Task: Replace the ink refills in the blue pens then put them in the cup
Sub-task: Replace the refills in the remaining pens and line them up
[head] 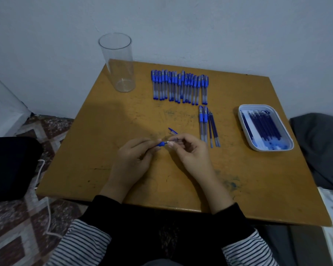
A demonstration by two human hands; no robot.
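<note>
Left hand (135,158): over the middle of the table (104,169); thumb and fingertips pinch the blue grip end of a pen (160,144).
Right hand (188,150): just right of the left hand, fingers curled; thumb and forefinger pinch the same pen at its pale part beside the blue grip. How much of the pen lies inside the hand I cannot tell.
Pen: held between both hands a little above the table, lying roughly left to right, blue end to the left.
Cap (172,130): small blue piece on the table just beyond the hands, slanted.
Cup (116,62): tall, clear, upright at the far left corner of the table, with nothing in it.
Row (180,86): many capped blue pens side by side at the far middle of the table, caps towards the wall, right of the cup and apart from it.
Pair (203,123): two capped blue pens lying nearer than the row's right end, just right of the right hand.
Loose refills (213,129): two thin dark blue ones touching the right side of the pair, parallel to it.
Tray (244,131): white, rounded, on the right side of the table, holding a bundle of dark blue refills (263,125).
Sleeves (229,214): black, at the near edge of the table.
Bag (12,166): black, on the patterned floor left of the table, with a white cable (46,204) beside it.
Cloth (319,146): grey, right of the table.
</note>
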